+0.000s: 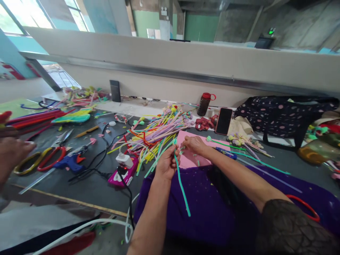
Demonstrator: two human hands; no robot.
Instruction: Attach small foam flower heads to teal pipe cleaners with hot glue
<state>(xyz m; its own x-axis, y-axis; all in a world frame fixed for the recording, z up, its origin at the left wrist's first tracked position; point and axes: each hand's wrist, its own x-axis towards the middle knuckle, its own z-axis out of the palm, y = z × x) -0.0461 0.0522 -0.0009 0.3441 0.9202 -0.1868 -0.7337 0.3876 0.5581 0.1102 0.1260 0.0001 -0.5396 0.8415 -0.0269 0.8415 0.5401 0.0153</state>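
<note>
My left hand (168,161) is closed around a mint-green pipe cleaner (181,184). Its long tail hangs down over the purple cloth (196,202), and a small green twisted tip sticks up above the fingers. Just to the right, my right hand (195,146) is bent over a pink sheet (190,160) with its fingertips pressed together; what they hold, if anything, is too small to make out. Short green snippets lie on the sheet around those fingertips. Beyond that hand lies another green pipe cleaner (225,143) with a curled head.
Behind my hands spreads a heap of coloured pipe cleaners (156,132). A magenta power strip (123,173), blue glue gun (70,161) and red-handled scissors (51,159) lie left, beside another person's hand (13,152). A phone (224,121), bottle (204,104) and dark bag (281,117) stand behind.
</note>
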